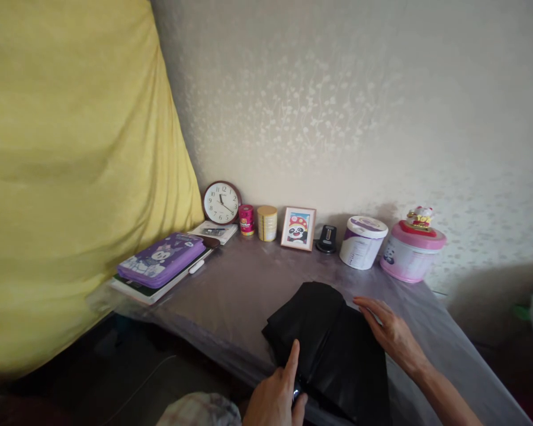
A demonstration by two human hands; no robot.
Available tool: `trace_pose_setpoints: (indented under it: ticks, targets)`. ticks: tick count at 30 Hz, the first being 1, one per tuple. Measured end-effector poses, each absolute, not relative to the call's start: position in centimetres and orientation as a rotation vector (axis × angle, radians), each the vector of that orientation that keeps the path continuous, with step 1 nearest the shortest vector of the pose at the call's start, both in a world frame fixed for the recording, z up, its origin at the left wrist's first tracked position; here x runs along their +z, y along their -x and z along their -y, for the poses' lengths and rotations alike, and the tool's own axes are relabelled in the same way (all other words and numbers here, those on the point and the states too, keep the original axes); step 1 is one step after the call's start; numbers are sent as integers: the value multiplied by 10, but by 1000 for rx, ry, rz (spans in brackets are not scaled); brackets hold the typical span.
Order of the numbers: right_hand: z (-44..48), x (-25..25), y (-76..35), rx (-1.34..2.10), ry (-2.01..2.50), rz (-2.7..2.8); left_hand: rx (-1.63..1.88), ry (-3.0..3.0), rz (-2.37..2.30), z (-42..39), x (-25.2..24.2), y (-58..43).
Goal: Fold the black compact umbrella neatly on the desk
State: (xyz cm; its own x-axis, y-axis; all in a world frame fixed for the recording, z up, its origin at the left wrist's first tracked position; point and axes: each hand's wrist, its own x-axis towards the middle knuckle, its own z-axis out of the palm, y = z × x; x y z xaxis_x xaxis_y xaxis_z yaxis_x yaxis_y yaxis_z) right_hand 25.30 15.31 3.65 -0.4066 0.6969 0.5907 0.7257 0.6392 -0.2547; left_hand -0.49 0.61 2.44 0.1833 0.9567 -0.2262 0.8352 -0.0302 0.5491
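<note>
Patterned wall point(311, 106) is backing a grey surface point(244, 284). Bearings are running from the umbrella point(337, 337), which is lying at the near edge of the surface, its black fabric falling in loose, overlapping folds.

Left hand point(273, 393) is sitting at 7 to 8 o'clock. Its fingers are apparently curling around a shiny handle point(296, 390), partly hidden, with the index finger pointing along the fabric. Right hand point(391, 331) is resting at 2 to 3 o'clock, fingers open and extending to the fabric's edge; cannot tell whether they are pressing.

Handling estimate: the umbrella is looking light. Its fabric is appearing thin, limp and smooth, probably sliding easily under dry fingers; any ribs inside are presumably giving stiffness and risking a bend if forced. The handle is offering the firmest hold; the folds are better suiting flat, gentle fingers.

Standing well apart: round clock point(222, 203) at 10 to 11 o'clock, picture frame point(298, 229) at 11 to 12, white tub point(363, 244) at 1.
</note>
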Motion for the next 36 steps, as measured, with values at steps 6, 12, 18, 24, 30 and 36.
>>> trace_pose_setpoints:
  ticks: [6, 12, 18, 24, 30, 36]
  targets:
    - [-115, 14, -284, -182, 1142, 2212, 305, -1909, -1687, -4, 24, 4]
    - [-90, 0, -292, -306, 1094, 2331, 355, -1934, -1691, -2, 20, 5]
    - [-76, -5, -293, -367, 1061, 2382, 414, -1945, -1683, 0, 20, 6]
    - [-65, -1, -285, -305, 1023, 2404, 401, -1947, -1699, 0, 21, 5]
    - [-53, 5, -276, -175, 1028, 2429, 422, -1957, -1714, 0, 19, 6]
    - [-43, 17, -264, 44, 1082, 2446, 463, -1978, -1707, 3, 18, 8]
